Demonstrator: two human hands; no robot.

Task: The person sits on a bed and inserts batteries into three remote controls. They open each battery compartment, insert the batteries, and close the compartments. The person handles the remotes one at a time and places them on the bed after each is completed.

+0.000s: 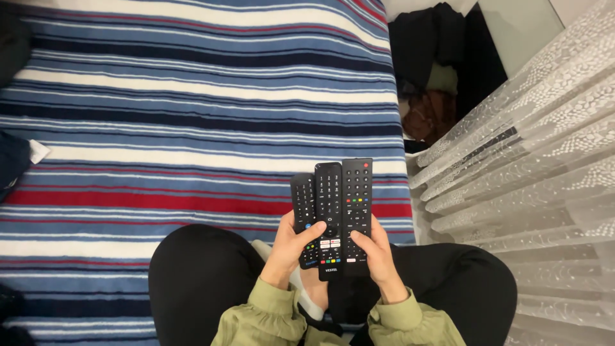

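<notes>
Three black remote controls are held side by side, fanned upright above my lap. The left remote (302,198) is the shortest, the middle remote (328,192) has coloured buttons near its lower end, and the right remote (357,189) reaches highest. My left hand (289,247) grips the bunch from the left, thumb on the left remote. My right hand (377,256) grips from the right, thumb across the lower part of the right remote. Both wrists wear olive green cuffs.
I sit on a bed with a blue, white and red striped cover (192,128), my knees in black trousers (198,275). A sheer lace curtain (525,166) hangs at the right. Dark clothes (435,57) lie piled beyond the bed's corner.
</notes>
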